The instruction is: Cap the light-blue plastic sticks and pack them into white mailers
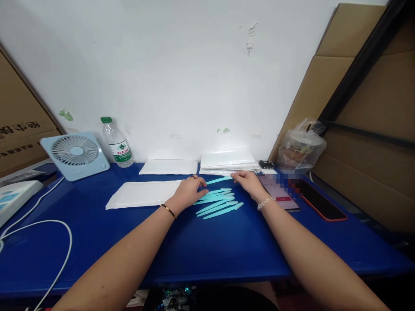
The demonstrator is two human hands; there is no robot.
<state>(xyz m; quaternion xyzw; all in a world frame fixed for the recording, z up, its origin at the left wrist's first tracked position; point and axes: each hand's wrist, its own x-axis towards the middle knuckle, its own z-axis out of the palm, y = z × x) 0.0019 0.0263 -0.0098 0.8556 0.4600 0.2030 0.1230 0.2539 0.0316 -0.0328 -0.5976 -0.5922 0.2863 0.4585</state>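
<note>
Several light-blue eyebrow razors (218, 210) lie in a loose row on the blue table, their heads toward the right. My right hand (248, 181) pinches one more eyebrow razor (218, 179) by its head end, at the far side of the row. The slim tail of that razor points at my left hand (191, 190), whose thumb and index finger are apart. The left thumb is over the tails of the nearest razors and hides some of them. Beside and partly behind my left hand lies a white padded envelope (139, 193).
Another white envelope (168, 166) and a stack of white envelopes (227, 160) lie along the wall. A fan (76, 151) and a water bottle (117, 144) stand at the left. Phones (320, 201) and a bagged drink cup (300, 149) are at the right.
</note>
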